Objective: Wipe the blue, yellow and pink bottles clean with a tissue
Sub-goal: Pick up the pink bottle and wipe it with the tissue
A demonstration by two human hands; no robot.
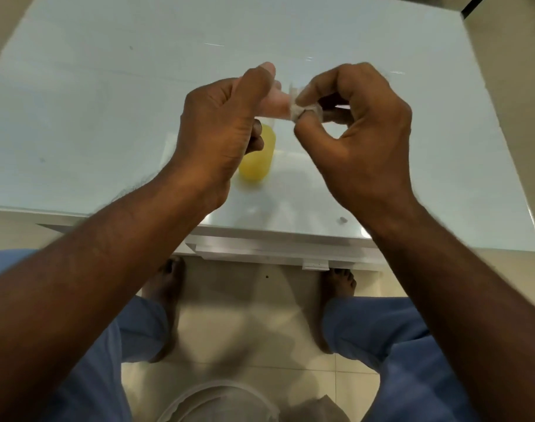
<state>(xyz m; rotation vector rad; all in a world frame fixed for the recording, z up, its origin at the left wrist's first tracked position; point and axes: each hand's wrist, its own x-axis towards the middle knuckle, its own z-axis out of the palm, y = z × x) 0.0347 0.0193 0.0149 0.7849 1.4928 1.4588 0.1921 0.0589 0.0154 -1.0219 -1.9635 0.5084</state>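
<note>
My left hand (226,123) grips a pale pink bottle (275,102) above the table, with most of the bottle hidden behind the fingers. My right hand (357,123) pinches a small crumpled grey-white tissue (299,111) against the bottle's exposed end. A yellow bottle (257,159) stands upright on the white table (107,102), below and just right of my left hand, partly covered by it. No blue bottle shows in this view.
The table's near edge (260,239) runs across the middle, with a white drawer front beneath it. My bare feet and blue trousers are on the beige tiled floor. A small dark speck (342,220) lies near the table's front right.
</note>
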